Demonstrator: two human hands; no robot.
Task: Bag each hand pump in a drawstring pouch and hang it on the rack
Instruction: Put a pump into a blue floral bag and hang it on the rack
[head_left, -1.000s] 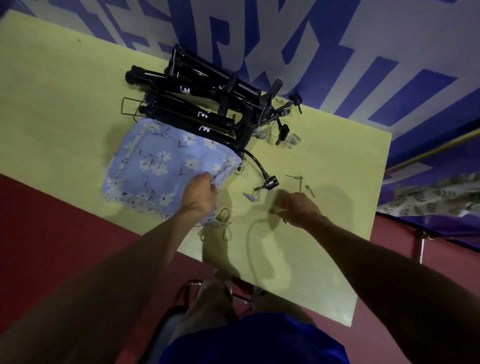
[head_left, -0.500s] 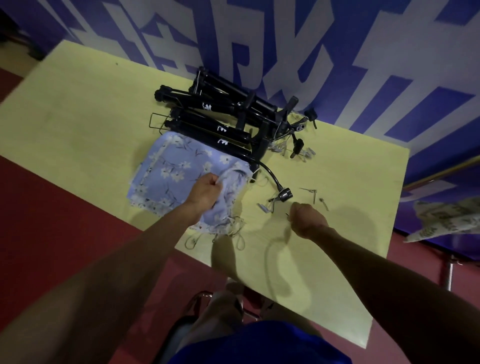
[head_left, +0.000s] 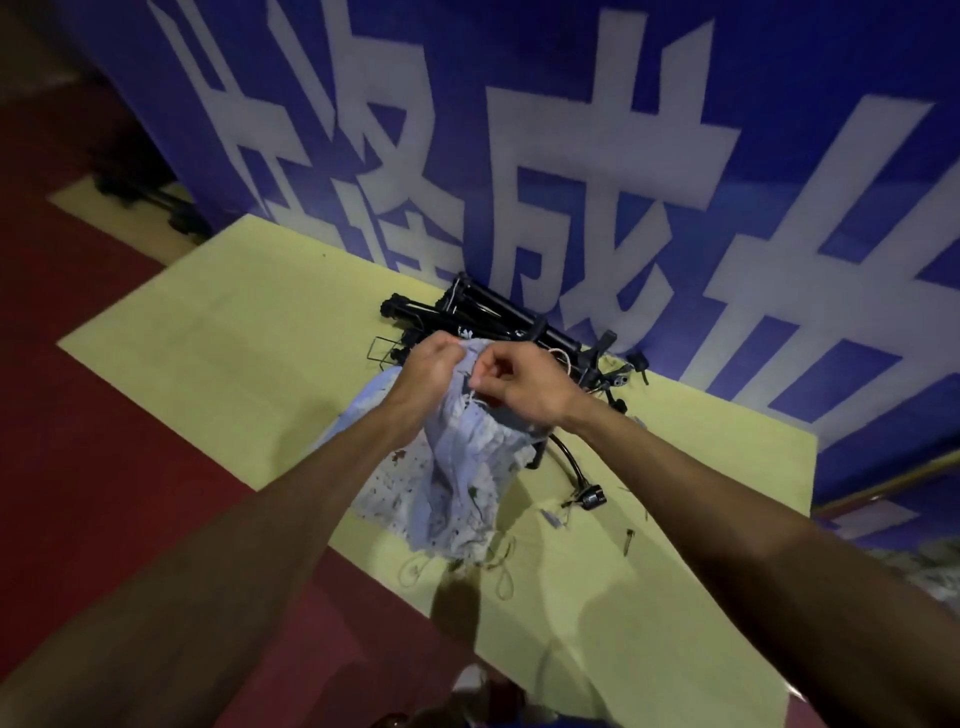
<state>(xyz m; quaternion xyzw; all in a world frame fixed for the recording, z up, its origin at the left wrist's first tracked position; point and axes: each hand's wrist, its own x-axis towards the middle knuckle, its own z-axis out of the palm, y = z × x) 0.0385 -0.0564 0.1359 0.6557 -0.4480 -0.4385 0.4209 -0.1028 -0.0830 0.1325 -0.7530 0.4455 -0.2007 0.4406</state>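
Observation:
A light blue floral drawstring pouch (head_left: 467, 467) hangs lifted above the yellow table (head_left: 234, 332), its cords dangling near the front edge. My left hand (head_left: 434, 364) grips the pouch's top edge on the left. My right hand (head_left: 519, 384) pinches the same top edge and a white cord on the right. Behind my hands lies a pile of black hand pumps (head_left: 498, 317) against the wall, partly hidden by the hands and cloth. One pump's black hose with its nozzle head (head_left: 589, 496) curls out to the right of the pouch.
Small metal bits (head_left: 628, 538) lie scattered on the table right of the pouch. A blue wall with large white characters (head_left: 571, 156) stands directly behind the table. Red floor (head_left: 104, 441) lies to the left. Patterned cloth (head_left: 935, 566) shows at the far right edge.
The pouch has been lifted off the table. My right hand left the small parts and joined my left hand at the pouch's top edge. The view has tilted up toward the wall.

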